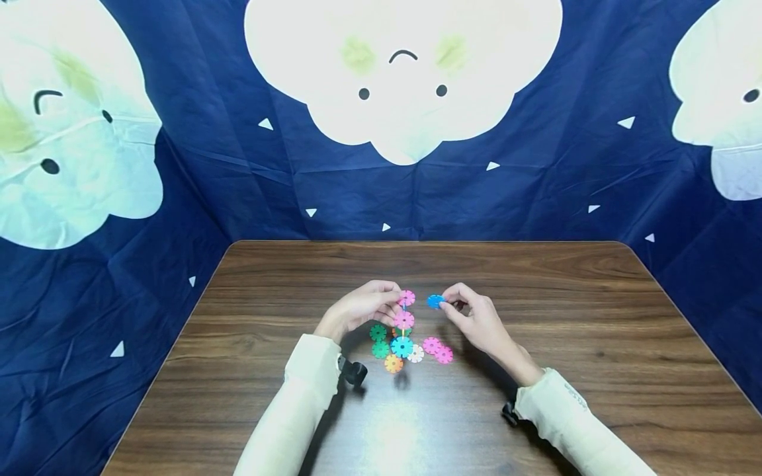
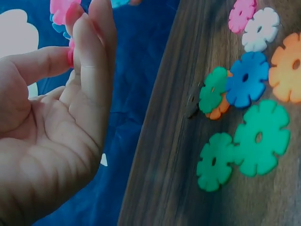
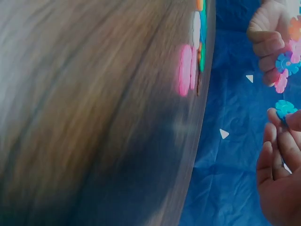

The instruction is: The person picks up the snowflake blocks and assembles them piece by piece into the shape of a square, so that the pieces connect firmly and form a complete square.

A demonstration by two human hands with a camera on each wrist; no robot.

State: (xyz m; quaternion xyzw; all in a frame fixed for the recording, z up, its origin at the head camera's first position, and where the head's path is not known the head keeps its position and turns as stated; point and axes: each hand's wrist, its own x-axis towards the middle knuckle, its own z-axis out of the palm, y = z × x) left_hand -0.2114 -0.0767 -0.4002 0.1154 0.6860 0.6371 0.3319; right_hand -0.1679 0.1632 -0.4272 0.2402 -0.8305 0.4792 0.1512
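Note:
My left hand [image 1: 364,307] pinches a chain of interlocked snowflake-shaped plastic discs by its upper part. The chain hangs above the table, with a pink disc [image 1: 404,320] in its middle and a light blue disc [image 1: 401,347] at its lower end in the head view. To the right, thumb and fingers of my right hand [image 1: 481,322] pinch a single blue disc [image 1: 435,301], held apart from the chain. The right wrist view has this blue disc [image 3: 285,108] below the chain's pink disc [image 3: 281,82]. In the left wrist view, fingers hide part of the chain.
Loose discs lie on the wooden table [image 1: 286,277] beneath the chain: green discs [image 1: 379,349], an orange disc [image 1: 393,363], a white disc [image 1: 416,354] and pink discs [image 1: 443,355]. A blue disc [image 2: 247,79] lies among them. Blue cloth [image 1: 357,192] hangs behind the table.

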